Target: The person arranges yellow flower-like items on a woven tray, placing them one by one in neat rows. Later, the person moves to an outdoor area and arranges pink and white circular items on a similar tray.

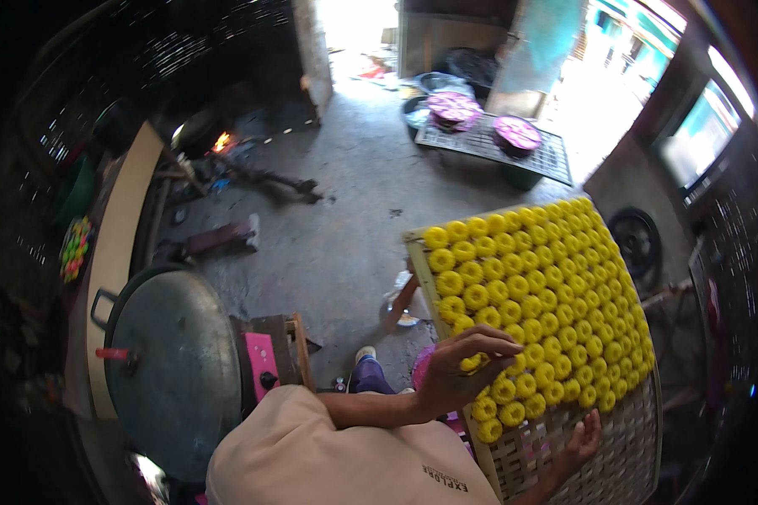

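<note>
A yellow flower-shaped cake (470, 364) is being pinched between the thumb and curled fingertips of the left hand (459, 370), at the near left edge of a dense field of identical yellow cakes (535, 295). The cakes are being kept in tight rows that cover most of a woven bamboo tray (623, 454), which is lying at the right of the scene and tilting away toward the far right. The right hand (579, 442) is being pressed flat, fingers spread and holding nothing, on the bare weave at the tray's near end, just beside the nearest cakes. A pale short-sleeved shirt (312, 454) is being worn by the person, whose forearm is reaching in from the lower edge.

To the left, a large round metal lid (177, 370) with a red knob is being rested over a wide pot, with a pink gas burner (261, 362) just beside it. A grey concrete floor (345, 210) is being shown beyond. At the far left a small wood fire (221, 141) is burning. At the far centre, two round purple trays (484, 119) are being supported on a flat mesh rack (514, 151).
</note>
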A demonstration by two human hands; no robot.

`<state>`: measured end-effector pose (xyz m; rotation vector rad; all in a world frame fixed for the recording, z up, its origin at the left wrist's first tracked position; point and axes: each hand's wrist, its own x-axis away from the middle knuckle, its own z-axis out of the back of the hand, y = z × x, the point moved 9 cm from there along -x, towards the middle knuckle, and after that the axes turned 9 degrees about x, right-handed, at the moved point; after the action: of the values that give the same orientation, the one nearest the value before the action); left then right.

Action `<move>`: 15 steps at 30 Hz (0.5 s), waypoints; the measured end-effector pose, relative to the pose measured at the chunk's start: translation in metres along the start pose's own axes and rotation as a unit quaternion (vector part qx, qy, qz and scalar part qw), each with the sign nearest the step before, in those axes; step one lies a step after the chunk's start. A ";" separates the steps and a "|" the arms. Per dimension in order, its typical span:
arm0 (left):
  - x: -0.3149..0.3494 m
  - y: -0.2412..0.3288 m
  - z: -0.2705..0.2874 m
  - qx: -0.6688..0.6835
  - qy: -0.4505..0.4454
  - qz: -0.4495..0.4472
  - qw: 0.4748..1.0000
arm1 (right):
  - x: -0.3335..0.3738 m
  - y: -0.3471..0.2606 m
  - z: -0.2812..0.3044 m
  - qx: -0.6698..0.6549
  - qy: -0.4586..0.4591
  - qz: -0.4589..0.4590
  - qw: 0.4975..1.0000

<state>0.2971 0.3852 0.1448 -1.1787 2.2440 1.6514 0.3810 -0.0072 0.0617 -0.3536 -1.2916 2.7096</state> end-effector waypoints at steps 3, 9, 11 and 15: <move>-0.026 0.006 0.017 0.036 0.017 -0.040 0.998 | -0.002 -0.034 -0.023 -0.024 -0.039 0.064 0.997; -0.084 0.003 0.101 0.136 0.096 -0.078 0.983 | -0.005 -0.158 -0.126 -0.015 -0.127 0.138 0.982; -0.110 -0.017 0.123 0.148 0.114 -0.043 0.981 | -0.003 -0.188 -0.154 -0.012 -0.140 0.146 0.979; -0.157 -0.020 0.158 0.159 0.116 -0.011 0.980 | 0.003 -0.269 -0.214 -0.009 -0.185 0.175 0.967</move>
<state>0.3650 0.5986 0.1467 -1.3605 2.4994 1.1377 0.4355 0.3234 0.1399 -0.0789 -1.4641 3.1798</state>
